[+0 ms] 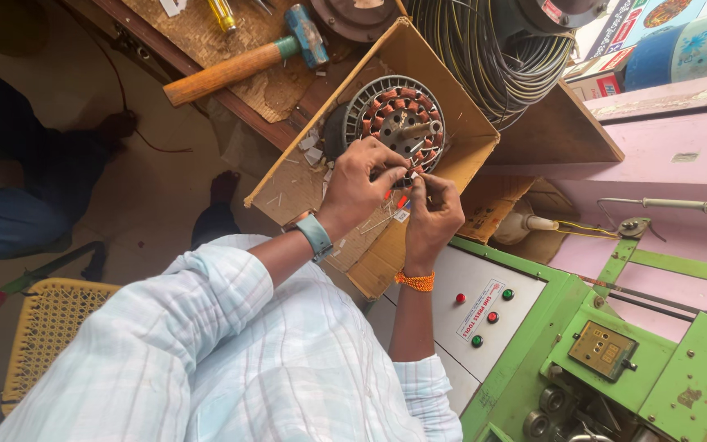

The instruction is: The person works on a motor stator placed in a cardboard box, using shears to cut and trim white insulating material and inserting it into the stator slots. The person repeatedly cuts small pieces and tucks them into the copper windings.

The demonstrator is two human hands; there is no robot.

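**Mia:** What is the person working on?

**Tom:** A round fan motor part, the stator (395, 121). It has copper wire coils all around it and a metal shaft in the middle. It sits tilted inside an open cardboard box (452, 90), up on the wooden bench.

**Mia:** What are the hands doing?

**Tom:** The left hand (359, 182) is curled and rests on the bottom edge of the stator. Its fingers pinch something thin there. The right hand (433, 211) is closed too, pinching a thin wire end just beside the left fingers. The hands almost touch each other.

**Mia:** Is the job nearly done?

**Tom:** I think the coils are all wound, because every slot I can see looks full. The loose wire ends at the bottom are what is left. I cannot tell how many ends there are. They are too small.

**Mia:** Is there room to move?

**Tom:** Not much. The box walls stand close on both sides of the stator. A big roll of black cable (493, 57) leans over the box on the right. The green winding machine (615, 344) with its coloured buttons is just under the right arm.

**Mia:** And on the left?

**Tom:** More room there. A hammer (247, 61) with a wooden handle lies on the bench, well apart from the hands. A yellow woven chair (47, 327) stands low on the left by the person's sleeve. Bits of cut paper lie on the box floor near the hands.
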